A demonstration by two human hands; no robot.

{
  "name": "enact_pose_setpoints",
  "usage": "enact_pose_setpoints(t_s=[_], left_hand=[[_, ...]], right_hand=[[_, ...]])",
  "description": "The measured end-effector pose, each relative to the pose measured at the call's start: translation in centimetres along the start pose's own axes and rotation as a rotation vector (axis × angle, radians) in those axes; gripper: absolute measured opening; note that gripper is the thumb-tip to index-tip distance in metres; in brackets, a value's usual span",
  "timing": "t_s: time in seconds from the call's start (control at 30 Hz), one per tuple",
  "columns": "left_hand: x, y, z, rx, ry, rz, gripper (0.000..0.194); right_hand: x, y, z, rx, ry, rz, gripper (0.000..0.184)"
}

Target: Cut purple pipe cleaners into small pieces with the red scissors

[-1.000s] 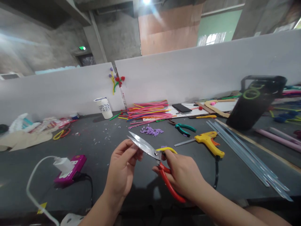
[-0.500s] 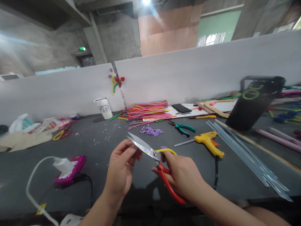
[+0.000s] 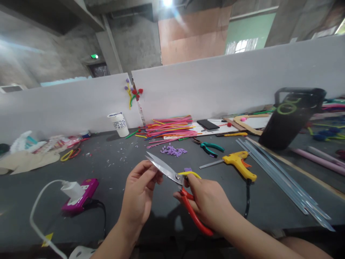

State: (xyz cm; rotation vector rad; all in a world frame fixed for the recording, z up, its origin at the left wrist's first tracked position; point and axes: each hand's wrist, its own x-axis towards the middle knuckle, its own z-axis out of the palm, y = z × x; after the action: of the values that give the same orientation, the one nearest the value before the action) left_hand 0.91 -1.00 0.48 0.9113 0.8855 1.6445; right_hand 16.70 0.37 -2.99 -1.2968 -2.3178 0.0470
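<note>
My right hand (image 3: 208, 198) is closed around the red and yellow handles of a pair of scissors (image 3: 165, 170), whose metal blades point up and to the left. Close against the blades, my left hand (image 3: 141, 190) is pinched, thumb against fingers. What lies in that pinch, if anything, is hidden behind the blades and fingertips. Beyond the scissors a small pile of short purple pieces (image 3: 173, 150) lies on the dark table, and another purple bit (image 3: 188, 169) lies just behind the yellow handle.
To the right are teal-handled pliers (image 3: 211, 146), a yellow glue gun (image 3: 239, 163), clear glue sticks (image 3: 283, 180) and a black bottle (image 3: 292, 120). Behind lie pink pipe cleaners (image 3: 169, 126) and a white cup (image 3: 118, 125). A magenta power strip (image 3: 81, 196) sits at left.
The scissor blades have closed slightly, and the red handle has shifted a little. My left hand stays almost still beside the blades.
</note>
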Motion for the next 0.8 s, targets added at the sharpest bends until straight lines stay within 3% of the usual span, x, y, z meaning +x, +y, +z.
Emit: enact_pose_setpoints(t_s=[0.8], left_hand=[[0.18,-0.16,-0.27,-0.019,-0.029,-0.009,0.006]], right_hand=[[-0.02,-0.24,-0.21,-0.006,-0.053,0.014,0.042]])
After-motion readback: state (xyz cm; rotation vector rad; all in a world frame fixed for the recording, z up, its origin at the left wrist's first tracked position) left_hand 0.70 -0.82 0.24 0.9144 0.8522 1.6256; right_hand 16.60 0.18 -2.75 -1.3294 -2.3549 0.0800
